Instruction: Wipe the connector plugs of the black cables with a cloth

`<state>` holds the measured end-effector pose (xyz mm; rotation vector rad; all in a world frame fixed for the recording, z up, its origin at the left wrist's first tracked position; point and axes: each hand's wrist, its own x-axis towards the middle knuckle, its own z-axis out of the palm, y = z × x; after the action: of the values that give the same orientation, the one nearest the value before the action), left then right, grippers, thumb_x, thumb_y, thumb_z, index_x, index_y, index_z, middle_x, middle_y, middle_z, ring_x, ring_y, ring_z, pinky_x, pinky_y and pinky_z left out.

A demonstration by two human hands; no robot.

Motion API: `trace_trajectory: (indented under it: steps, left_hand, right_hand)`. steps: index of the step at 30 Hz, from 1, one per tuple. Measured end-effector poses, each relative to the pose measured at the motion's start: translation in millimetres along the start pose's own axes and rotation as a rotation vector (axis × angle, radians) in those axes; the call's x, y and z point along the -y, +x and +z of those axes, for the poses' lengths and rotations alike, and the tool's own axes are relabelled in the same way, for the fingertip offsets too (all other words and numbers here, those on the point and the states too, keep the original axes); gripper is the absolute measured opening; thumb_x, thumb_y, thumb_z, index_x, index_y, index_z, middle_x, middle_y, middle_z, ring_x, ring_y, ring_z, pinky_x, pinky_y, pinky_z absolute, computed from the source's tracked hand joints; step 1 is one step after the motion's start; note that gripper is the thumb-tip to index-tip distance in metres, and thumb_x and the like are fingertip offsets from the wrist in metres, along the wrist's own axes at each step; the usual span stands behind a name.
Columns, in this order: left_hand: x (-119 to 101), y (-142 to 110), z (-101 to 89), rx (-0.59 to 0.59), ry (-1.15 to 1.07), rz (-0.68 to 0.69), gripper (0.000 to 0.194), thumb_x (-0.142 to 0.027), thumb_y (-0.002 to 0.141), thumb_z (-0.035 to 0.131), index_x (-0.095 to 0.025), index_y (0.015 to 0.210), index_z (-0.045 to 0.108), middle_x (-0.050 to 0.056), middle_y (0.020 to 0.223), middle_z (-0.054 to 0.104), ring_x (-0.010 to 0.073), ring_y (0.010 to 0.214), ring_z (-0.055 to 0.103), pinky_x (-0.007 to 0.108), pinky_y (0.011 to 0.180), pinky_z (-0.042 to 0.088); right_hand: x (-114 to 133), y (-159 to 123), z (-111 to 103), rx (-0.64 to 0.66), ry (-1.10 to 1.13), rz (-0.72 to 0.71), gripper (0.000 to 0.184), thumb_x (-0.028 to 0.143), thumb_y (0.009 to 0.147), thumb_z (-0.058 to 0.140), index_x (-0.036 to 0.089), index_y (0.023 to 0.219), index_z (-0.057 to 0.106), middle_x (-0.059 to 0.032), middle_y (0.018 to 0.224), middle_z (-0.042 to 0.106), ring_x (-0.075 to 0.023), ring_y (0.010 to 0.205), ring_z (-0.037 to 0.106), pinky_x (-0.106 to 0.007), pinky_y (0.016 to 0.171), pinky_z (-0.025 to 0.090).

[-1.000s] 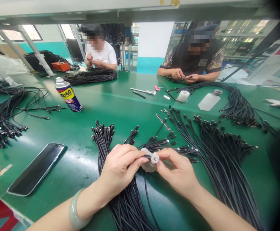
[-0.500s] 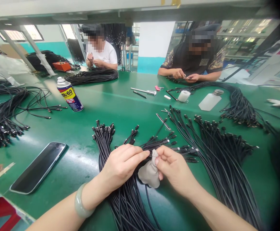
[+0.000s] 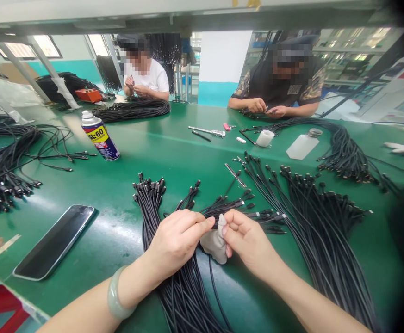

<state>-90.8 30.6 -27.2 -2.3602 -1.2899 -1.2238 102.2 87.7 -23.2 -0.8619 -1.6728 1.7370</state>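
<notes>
My left hand [image 3: 176,240] is closed in a pinch on the end of a black cable [image 3: 213,296] that runs down toward me. My right hand [image 3: 248,243] is closed round a small grey-white cloth [image 3: 215,243] and presses it against that cable end, right at my left fingertips. Both hands hover over a thick bundle of black cables [image 3: 181,286] lying on the green table [image 3: 118,185]. More cable ends [image 3: 149,189] fan out just beyond my hands.
A black phone [image 3: 54,240] lies at the left, a blue spray can [image 3: 99,136] stands behind it. Cable heaps lie at far left [image 3: 3,171] and right [image 3: 320,217]. A white bottle [image 3: 302,145], tape roll [image 3: 264,138] and tools [image 3: 207,132] lie midway. Two people work across the table.
The cloth, bunched tightly between both hands a second ago, now hangs longer from my right fingers. Both hands have shifted slightly up and left and stay pinched together.
</notes>
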Motion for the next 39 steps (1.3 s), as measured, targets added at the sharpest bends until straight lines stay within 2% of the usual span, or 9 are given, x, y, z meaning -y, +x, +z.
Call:
trace_trajectory:
  steps: [3,6,10,16,22,26,32,39]
  left_hand:
    - [-0.3,-0.8,2.2,0.018,0.003,0.025,0.022,-0.005,0.093,0.057,-0.013,0.112,0.063,0.007,0.091,0.071,0.0154,0.077,0.063,0.028,0.067,0.052]
    - [0.7,-0.5,2.8,0.023,-0.002,0.044,0.02,-0.005,0.093,0.056,-0.013,0.111,0.063,0.007,0.091,0.072,0.0157,0.076,0.065,0.028,0.068,0.053]
    - [2.5,0.2,2.1,0.024,-0.023,0.009,0.019,-0.007,0.094,0.056,-0.013,0.109,0.064,0.006,0.09,0.072,0.0154,0.078,0.066,0.027,0.069,0.054]
    - [2.7,1.3,1.5,0.025,-0.035,0.03,0.019,-0.007,0.094,0.055,-0.013,0.109,0.065,0.006,0.09,0.073,0.015,0.078,0.066,0.027,0.069,0.054]
    - [-0.1,1.6,0.7,-0.031,-0.135,-0.136,0.018,-0.013,0.095,0.06,-0.018,0.111,0.067,0.004,0.09,0.072,0.0134,0.079,0.066,0.026,0.07,0.054]
    - [-0.9,2.3,-1.1,-0.042,-0.169,-0.171,0.019,-0.014,0.093,0.064,-0.018,0.111,0.069,0.003,0.089,0.072,0.0135,0.079,0.066,0.026,0.07,0.053]
    - [-0.9,2.4,-1.0,-0.048,-0.146,-0.159,0.017,-0.015,0.094,0.062,-0.018,0.11,0.068,0.003,0.088,0.072,0.013,0.078,0.066,0.026,0.069,0.051]
    - [-0.9,0.4,2.0,-0.015,0.023,0.003,0.018,-0.009,0.094,0.059,-0.016,0.11,0.064,0.003,0.087,0.073,0.0124,0.074,0.063,0.027,0.067,0.047]
  right_hand:
    - [0.6,-1.2,-1.2,-0.038,-0.134,-0.037,0.017,0.03,0.094,0.057,0.02,0.08,0.052,0.0053,0.065,0.049,-0.0103,0.055,0.045,-0.023,0.053,0.038]
    - [1.5,-1.2,-2.9,-0.033,-0.184,-0.052,0.018,0.029,0.094,0.056,0.02,0.079,0.052,0.0049,0.066,0.047,-0.0108,0.058,0.043,-0.023,0.053,0.036]
    - [1.7,0.2,-2.8,0.033,-0.064,0.013,0.021,0.035,0.095,0.055,0.02,0.08,0.05,0.0061,0.062,0.048,-0.0101,0.053,0.044,-0.023,0.052,0.037]
    - [-0.2,2.3,-2.9,0.032,0.047,0.058,0.029,0.04,0.09,0.065,0.02,0.078,0.049,0.0074,0.058,0.05,-0.0088,0.048,0.046,-0.022,0.049,0.038]
    - [-0.9,3.2,-7.1,0.11,0.283,0.09,0.03,0.042,0.089,0.07,0.019,0.08,0.052,0.0046,0.062,0.061,-0.0092,0.047,0.054,-0.022,0.052,0.04]
    - [-3.3,3.6,-8.0,0.149,0.367,0.088,0.03,0.041,0.09,0.07,0.019,0.081,0.052,0.0039,0.065,0.064,-0.0099,0.048,0.057,-0.022,0.051,0.042]
    - [-2.3,4.2,-7.4,0.118,0.292,0.064,0.032,0.045,0.09,0.068,0.02,0.08,0.05,0.0038,0.058,0.063,-0.0113,0.047,0.056,-0.024,0.054,0.043]
    - [-4.1,4.3,-3.0,-0.004,0.102,0.025,0.033,0.046,0.091,0.065,0.02,0.078,0.05,0.0055,0.056,0.057,-0.0097,0.046,0.05,-0.022,0.049,0.039]
